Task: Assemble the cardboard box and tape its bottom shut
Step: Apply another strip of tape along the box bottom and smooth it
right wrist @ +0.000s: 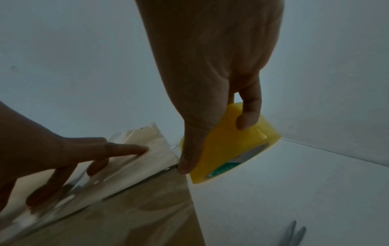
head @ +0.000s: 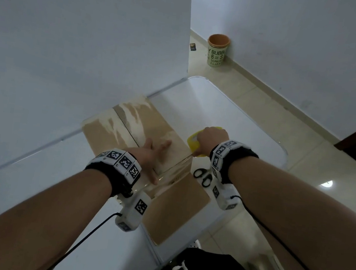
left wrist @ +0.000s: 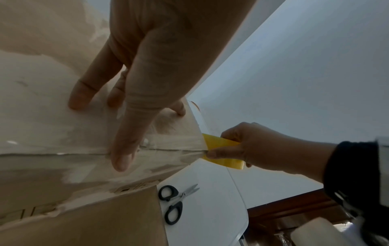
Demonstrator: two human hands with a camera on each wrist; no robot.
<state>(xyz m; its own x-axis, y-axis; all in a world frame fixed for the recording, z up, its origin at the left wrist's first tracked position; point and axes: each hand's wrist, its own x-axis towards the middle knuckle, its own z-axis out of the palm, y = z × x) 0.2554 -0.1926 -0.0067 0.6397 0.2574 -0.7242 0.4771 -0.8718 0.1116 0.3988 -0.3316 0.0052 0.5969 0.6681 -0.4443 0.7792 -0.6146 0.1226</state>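
I see a white table (head: 231, 119) running through the middle of the frame. A cardboard box (head: 176, 207) rests on it at centre, with black-handled scissors (head: 203, 176) lying just right of the box.

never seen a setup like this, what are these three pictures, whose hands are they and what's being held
No machine here: a person wears three cameras, one on the head looking down, one on each wrist looking along the hand. The black-and-white patterned bands are the wrist mounts. On the white table lies a brown cardboard box with its flaps folded shut. The left hand presses flat on the flaps, fingers straight along the seam. The right hand grips a yellow roll of clear tape, drawing tape over the seam. Black-handled scissors lie beside the box.
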